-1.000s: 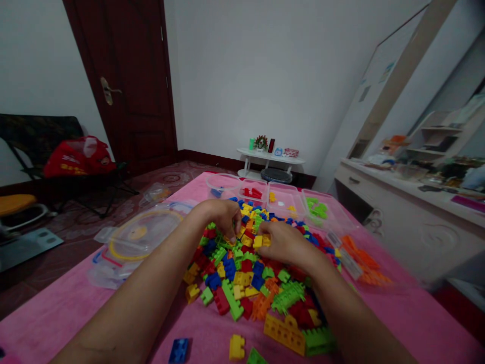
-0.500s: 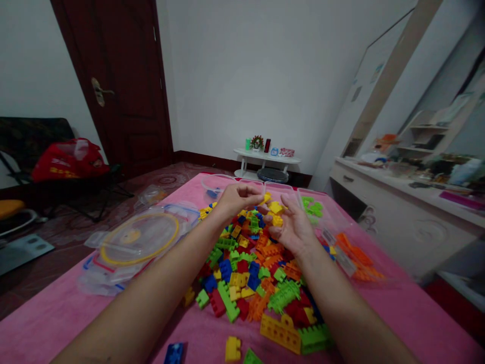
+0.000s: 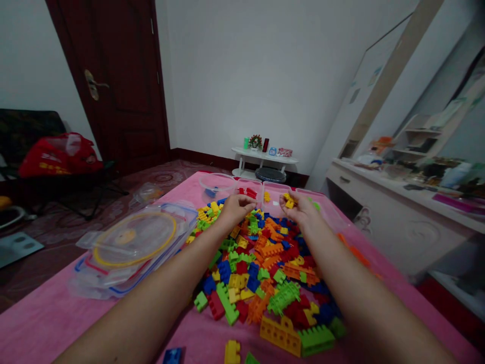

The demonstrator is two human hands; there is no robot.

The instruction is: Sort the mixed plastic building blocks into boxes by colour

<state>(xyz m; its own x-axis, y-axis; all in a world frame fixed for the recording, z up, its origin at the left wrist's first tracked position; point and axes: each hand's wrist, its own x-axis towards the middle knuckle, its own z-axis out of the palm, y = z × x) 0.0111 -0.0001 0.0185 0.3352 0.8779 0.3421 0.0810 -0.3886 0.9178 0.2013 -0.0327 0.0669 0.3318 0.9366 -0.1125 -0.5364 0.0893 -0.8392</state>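
My left hand (image 3: 238, 210) is over the far part of a pile of toy building bricks (image 3: 261, 263), thumb and fingers pressed together. Whether anything is between them is hidden. To its right, my right hand (image 3: 301, 208) has its fingers curled around yellow building bricks (image 3: 289, 201). It is above the far right of the pile, by a clear plastic box (image 3: 278, 188). A yellow brick (image 3: 267, 196) lies inside that box. Red bricks (image 3: 248, 192) fill part of the box beside it, and a blue brick (image 3: 211, 192) shows in a round clear tub (image 3: 217, 178).
Stacked clear lids (image 3: 136, 240) with coloured rims lie left of the pile. Orange bricks (image 3: 356, 253) are behind my right forearm, and green bricks (image 3: 315, 203) beyond my right hand. A pink cloth (image 3: 144, 333) covers the table. A white dresser (image 3: 379, 207) stands right.
My left hand has drawn back slightly from my right. My right hand has moved right and closed around the yellow bricks. A yellow brick now shows in the clear box; red bricks have come into view.
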